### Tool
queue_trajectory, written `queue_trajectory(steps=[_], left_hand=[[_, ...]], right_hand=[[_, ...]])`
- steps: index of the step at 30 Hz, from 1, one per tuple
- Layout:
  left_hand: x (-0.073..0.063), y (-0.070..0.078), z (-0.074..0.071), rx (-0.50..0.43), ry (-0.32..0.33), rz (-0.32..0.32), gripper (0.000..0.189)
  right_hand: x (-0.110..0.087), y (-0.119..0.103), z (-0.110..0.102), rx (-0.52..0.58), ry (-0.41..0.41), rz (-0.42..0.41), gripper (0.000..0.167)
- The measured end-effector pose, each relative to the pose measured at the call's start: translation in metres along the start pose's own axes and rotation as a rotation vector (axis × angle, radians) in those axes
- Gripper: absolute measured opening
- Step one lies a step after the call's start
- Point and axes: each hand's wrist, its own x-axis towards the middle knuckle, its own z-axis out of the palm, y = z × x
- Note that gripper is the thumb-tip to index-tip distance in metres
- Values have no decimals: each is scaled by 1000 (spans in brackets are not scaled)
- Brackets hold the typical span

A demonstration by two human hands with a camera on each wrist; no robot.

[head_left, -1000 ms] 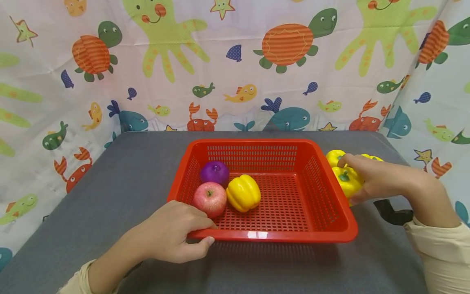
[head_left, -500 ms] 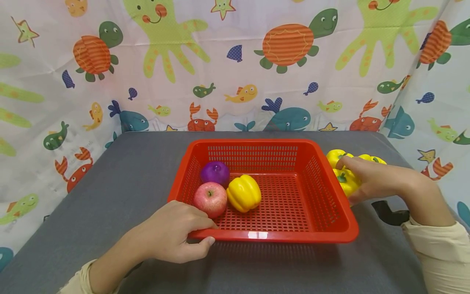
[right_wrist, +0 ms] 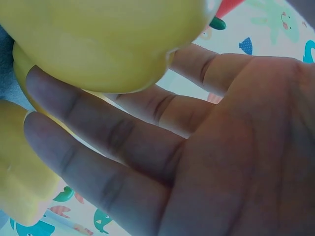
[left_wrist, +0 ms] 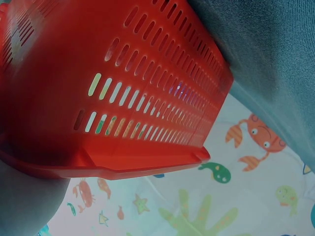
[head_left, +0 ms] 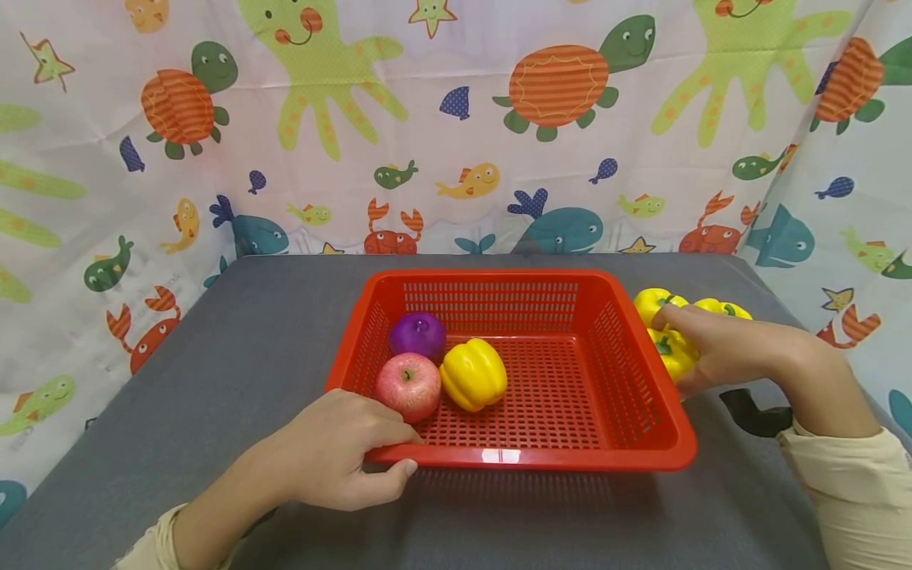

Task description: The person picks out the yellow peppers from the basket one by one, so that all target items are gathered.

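In the head view my left hand (head_left: pixel 342 451) grips the front left rim of a red plastic basket (head_left: pixel 527 457), thumb outside and fingers over the edge. Inside, at the left, lie a purple onion (head_left: pixel 418 336), a red apple (head_left: pixel 408 388) and a yellow bell pepper (head_left: pixel 473 376). Right of the basket, my right hand (head_left: pixel 734 348) holds another yellow bell pepper (head_left: pixel 671 352), its fingers on the far side and its thumb nearer me. The right wrist view shows the fingers (right_wrist: pixel 98 118) along that pepper (right_wrist: pixel 113 44); the thumb is out of sight there.
Two more yellow bell peppers stand close behind the right hand, one pepper (head_left: pixel 651 302) by the basket and one pepper (head_left: pixel 727 307) farther right. A grey cloth-covered table (head_left: pixel 164 412) lies underneath. A sea-animal curtain (head_left: pixel 427 142) encloses the back and sides.
My right hand shifts slightly left and back around the pepper, which turns a little with it. The left hand and the basket stay where they were.
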Motion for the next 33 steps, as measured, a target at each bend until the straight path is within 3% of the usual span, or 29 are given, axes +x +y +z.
queue_trajectory(steps=[15,33], left_hand=[[0,0,0,23,20,26,8],[0,0,-1,8,6,10,7]], right_hand=[[0,0,0,-7,5,1,87],[-8,5,-5,8,40,14,86]])
